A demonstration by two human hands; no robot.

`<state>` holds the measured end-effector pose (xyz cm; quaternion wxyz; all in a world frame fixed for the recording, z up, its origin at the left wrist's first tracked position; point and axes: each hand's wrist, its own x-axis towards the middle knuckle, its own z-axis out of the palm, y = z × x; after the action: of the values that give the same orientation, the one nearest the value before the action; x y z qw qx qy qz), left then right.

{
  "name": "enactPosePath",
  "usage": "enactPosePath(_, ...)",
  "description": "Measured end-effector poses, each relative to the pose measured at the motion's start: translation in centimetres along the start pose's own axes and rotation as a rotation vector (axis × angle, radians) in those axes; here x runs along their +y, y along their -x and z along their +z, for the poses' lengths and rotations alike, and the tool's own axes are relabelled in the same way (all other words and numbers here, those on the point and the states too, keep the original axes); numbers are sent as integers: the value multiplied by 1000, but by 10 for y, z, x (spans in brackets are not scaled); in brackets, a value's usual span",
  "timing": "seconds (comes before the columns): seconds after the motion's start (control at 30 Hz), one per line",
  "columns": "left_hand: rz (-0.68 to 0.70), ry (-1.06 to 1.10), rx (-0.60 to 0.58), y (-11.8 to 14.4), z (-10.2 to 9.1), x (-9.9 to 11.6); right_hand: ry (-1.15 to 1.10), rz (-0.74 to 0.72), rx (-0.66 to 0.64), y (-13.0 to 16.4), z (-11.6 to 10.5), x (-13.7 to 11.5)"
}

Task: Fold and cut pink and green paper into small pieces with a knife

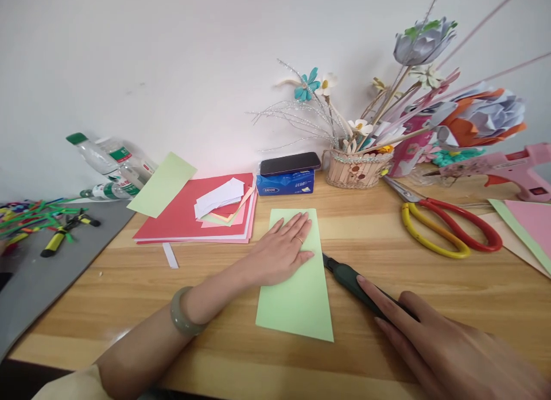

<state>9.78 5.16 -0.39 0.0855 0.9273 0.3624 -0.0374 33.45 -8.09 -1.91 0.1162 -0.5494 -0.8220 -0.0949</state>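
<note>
A light green strip of paper [297, 302] lies lengthwise on the wooden table. My left hand [282, 248] rests flat on its upper half, fingers stretched out and a ring on one of them. My right hand [430, 337] is wrapped round a dark green utility knife [359, 288], forefinger laid along its top. The knife's tip is at the paper's right edge, near my left thumb; whether it touches the paper I cannot tell.
Red paper sheets [172, 225] with scraps and another green sheet [163, 185] lie left. Behind stand a blue tissue pack [286, 183] under a phone [290, 163] and a flower basket [353, 169]. Scissors [451, 222] and a pink glue gun [508, 167] lie right.
</note>
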Motion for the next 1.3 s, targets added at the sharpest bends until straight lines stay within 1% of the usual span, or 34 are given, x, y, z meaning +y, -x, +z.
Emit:
enactPosePath(0.1,2,7,1,0,0,0,2,-47,-39,1,1,0)
enactPosePath(0.33,-5,15,-6,1,0,1,-2,-11,-76,5,2,4)
enactPosePath(0.5,4,21,0,0,-3,1,19,12,-111,4,-1,0)
enactPosePath(0.6,6,27,6,1,-4,1,55,12,-92,2,-1,-2)
enactPosePath(0.87,27,19,19,1,0,-1,122,-42,27,-9,-4,-6)
enactPosePath(1.03,29,14,25,1,1,-1,153,-46,37,-12,-5,-6)
enactPosePath(1.2,10,26,-10,1,-3,2,149,-37,24,-16,-4,-8)
enactPosePath(1.3,-2,32,-18,1,-5,3,145,-37,38,-19,-6,-9)
